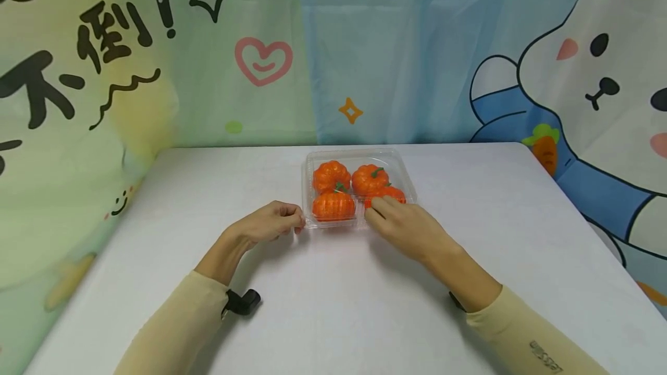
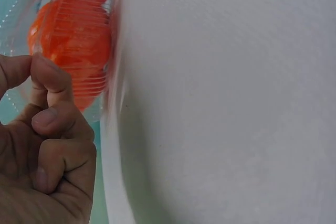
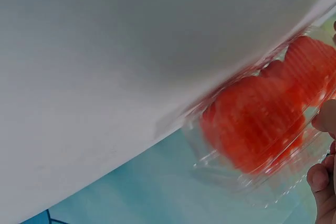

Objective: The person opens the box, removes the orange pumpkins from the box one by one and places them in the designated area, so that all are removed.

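Note:
A clear plastic container [image 1: 401,168] rests on the white table with several small orange toy-like pumpkins [image 1: 332,206] inside, some with green stems. At its front left corner, my left hand [image 1: 273,221] pinches the rim between thumb and index finger; the other fingers curl inward in the left wrist view. My right hand [image 1: 406,227] reaches over the front right part, fingers bent at the plastic edge, partly covering one pumpkin [image 1: 394,193]. In the right wrist view only the fingertips show, at the edge of the container [image 3: 210,166], whose ribbed wall faces me.
The white table [image 1: 333,305] extends around the container on all sides. Behind it hangs a printed curtain [image 1: 417,74] with a cartoon animal and lettering. A black wrist-worn device [image 1: 244,302] sits at the left sleeve.

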Available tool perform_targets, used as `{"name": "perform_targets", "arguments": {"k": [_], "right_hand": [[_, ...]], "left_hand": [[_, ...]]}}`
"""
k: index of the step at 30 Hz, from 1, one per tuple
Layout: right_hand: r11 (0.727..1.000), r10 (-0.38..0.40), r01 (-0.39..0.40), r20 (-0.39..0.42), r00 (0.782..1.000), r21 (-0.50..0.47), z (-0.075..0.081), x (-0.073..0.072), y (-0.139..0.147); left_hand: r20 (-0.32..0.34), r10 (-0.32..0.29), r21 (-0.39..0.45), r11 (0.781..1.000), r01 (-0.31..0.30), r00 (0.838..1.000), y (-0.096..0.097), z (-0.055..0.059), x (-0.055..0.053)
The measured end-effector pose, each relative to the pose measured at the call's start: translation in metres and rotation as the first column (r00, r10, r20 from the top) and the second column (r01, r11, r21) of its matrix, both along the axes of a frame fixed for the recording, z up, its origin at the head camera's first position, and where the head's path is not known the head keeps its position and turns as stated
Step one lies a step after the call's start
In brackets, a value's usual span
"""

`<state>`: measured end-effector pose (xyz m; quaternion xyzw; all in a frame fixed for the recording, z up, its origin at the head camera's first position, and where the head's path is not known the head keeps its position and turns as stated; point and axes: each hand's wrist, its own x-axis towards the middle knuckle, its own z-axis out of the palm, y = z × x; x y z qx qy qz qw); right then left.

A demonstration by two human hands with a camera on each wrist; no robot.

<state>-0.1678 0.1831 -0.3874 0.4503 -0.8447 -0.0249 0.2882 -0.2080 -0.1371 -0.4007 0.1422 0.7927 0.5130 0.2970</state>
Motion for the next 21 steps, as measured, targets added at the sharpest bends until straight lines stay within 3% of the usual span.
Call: {"name": "perform_targets", "arguments": {"k": [13,21], "right_hand": [[1.0,0.001,-0.001,-0.009,1.0,-0.02,-0.004,-0.002,0.027],[0.999,0.02,-0.022,-0.073,0.997,-0.023,-0.006,-0.007,0.045]], "left_hand": [[0.012,-0.016,-0.025,1.0,0.017,1.0,0.001,0.0,-0.003],[0.008,-0.02,-0.024,1.0,0.02,1.0,-0.002,0.0,-0.002]]}}
